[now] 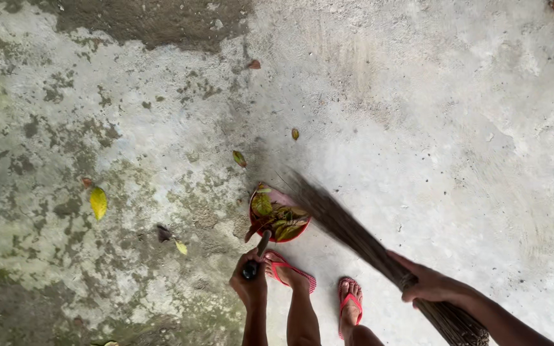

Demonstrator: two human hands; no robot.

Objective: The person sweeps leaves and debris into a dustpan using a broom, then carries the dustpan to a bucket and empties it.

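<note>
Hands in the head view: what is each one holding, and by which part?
The left hand grips the end of the handle of the red dustpan, which holds leaves. The right hand grips the stick broom around its bound bundle.

Left hand (249, 285) closed round dark handle of red round plastic dustpan (279, 214), pan full of green and brown leaves; right hand (426, 282) grips blurred brown stick broom (354, 234), bristles beside pan; red flip-flops (318, 282) on stained grey concrete floor (450, 128); yellow leaf (99, 202) well apart.
</note>
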